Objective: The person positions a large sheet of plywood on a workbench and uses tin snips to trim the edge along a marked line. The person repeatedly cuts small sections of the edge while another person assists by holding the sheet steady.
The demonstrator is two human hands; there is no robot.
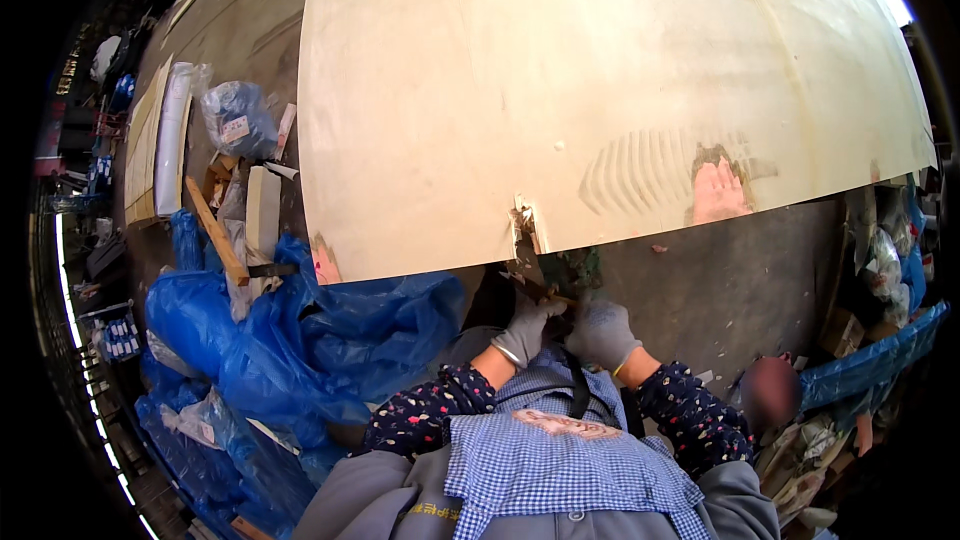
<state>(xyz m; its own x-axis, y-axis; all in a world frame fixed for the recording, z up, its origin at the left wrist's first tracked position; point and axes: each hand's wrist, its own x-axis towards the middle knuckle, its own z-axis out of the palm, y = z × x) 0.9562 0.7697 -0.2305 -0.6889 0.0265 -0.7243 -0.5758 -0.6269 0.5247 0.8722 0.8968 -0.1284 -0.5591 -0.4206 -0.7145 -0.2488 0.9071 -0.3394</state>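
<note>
Head view: my grey-gloved left grip (525, 331) and grey-gloved right grip (602, 333) curl close together at a thin brown strip (547, 293), presumably for two-handed steadiness, below the large pale plywood sheet's (480, 90) torn near edge; whether either pinches it, cannot tell. White label (235, 129) on crumpled blue-grey plastic bundle (245, 103): print too small to read.

Gloved hands (602, 333) near pale board (450, 90)

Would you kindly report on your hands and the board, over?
Left hand, right hand: close together, grip unclear. Pale board: splintered notch just beyond hands. Blue plastic sheeting: crumpled at left, apart from hands.
</note>
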